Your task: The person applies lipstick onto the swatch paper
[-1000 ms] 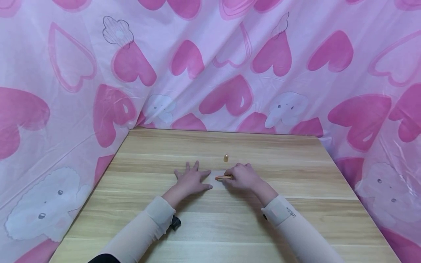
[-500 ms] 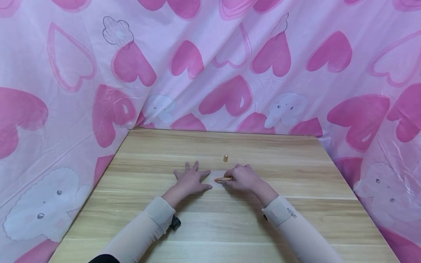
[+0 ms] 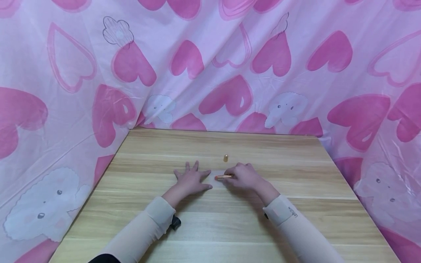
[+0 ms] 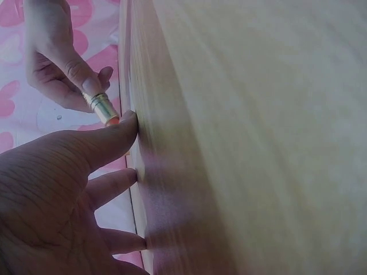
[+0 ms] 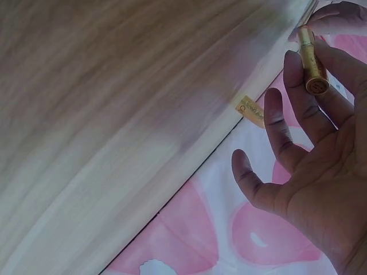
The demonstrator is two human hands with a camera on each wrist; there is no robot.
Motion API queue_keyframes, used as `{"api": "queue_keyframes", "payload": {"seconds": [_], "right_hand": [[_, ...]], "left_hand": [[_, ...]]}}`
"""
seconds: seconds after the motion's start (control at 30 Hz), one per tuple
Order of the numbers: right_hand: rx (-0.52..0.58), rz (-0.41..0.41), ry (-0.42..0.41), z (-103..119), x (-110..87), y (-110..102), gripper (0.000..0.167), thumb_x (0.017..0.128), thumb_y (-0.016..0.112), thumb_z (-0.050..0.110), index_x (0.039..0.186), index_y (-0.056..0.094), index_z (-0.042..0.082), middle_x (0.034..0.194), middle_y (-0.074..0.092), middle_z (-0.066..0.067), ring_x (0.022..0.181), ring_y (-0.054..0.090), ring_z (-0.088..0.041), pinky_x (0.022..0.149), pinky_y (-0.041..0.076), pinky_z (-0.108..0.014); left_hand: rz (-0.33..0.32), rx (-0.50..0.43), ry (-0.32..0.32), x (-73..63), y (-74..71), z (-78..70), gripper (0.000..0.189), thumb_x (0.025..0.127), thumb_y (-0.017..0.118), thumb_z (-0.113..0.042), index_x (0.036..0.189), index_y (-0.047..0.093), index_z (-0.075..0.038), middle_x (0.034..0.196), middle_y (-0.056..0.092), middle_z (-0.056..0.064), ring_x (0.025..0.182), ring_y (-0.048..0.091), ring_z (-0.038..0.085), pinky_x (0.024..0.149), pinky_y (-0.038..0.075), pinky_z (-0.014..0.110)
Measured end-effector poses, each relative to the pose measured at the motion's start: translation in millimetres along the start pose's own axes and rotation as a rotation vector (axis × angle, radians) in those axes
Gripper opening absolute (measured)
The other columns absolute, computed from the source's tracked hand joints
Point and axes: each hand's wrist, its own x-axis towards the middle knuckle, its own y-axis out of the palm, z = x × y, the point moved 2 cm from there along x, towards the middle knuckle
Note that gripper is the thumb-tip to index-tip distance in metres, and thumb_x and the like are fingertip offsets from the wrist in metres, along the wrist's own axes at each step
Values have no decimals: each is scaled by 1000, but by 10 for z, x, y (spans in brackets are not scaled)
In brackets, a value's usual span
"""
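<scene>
My right hand (image 3: pixel 246 177) pinches a gold lipstick (image 3: pixel 225 176) between thumb and fingers, its orange-red tip pointing left, close over a small pale sheet (image 3: pixel 217 173) on the table. In the right wrist view the lipstick's round gold base (image 5: pixel 317 86) faces the camera, and the other fingers are spread away from it. My left hand (image 3: pixel 190 181) rests with fingers spread at the sheet's left edge. The left wrist view shows the lipstick tip (image 4: pixel 113 121) right beside the left thumb. A gold lipstick cap (image 3: pixel 225 158) stands upright just beyond the sheet.
The wood-grain table (image 3: pixel 210 226) extends around both hands. A pink curtain (image 3: pixel 210 54) with hearts hangs behind it and along both sides. A black object (image 3: pixel 175 223) sits at the left wrist, below the cuff.
The lipstick tip has shifted slightly toward me and then back away over the sheet, with the right hand moving a little. The left hand and the cap have stayed in place.
</scene>
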Motion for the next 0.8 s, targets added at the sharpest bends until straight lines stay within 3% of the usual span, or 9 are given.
{"api": "queue_keyframes", "payload": {"seconds": [0.23,0.4,0.8], "right_hand": [[-88,-72,59,-113,53,-13,15,95,67,43,98,76,31,68,57,21,70,53,-8,71,41,-41],[-131,-57,99,-159,45,0,15,94,69,41,96,76,28,69,59,19,73,55,-10,71,41,-42],[-64,-2,37,-103,-6,-30,4,91,74,39,92,77,37,72,59,26,66,53,-5,68,44,-41]], "left_hand": [[1,3,2,-5,-7,-3,65,85,67,-66,144,54,-42,165,19,17,146,7,56,98,0,88],[2,-3,2,-13,-11,-10,65,85,67,-66,143,55,-41,164,19,18,146,8,56,98,0,88],[9,-5,-14,4,-25,-18,66,84,69,-66,143,55,-41,164,20,18,146,8,57,97,1,88]]}}
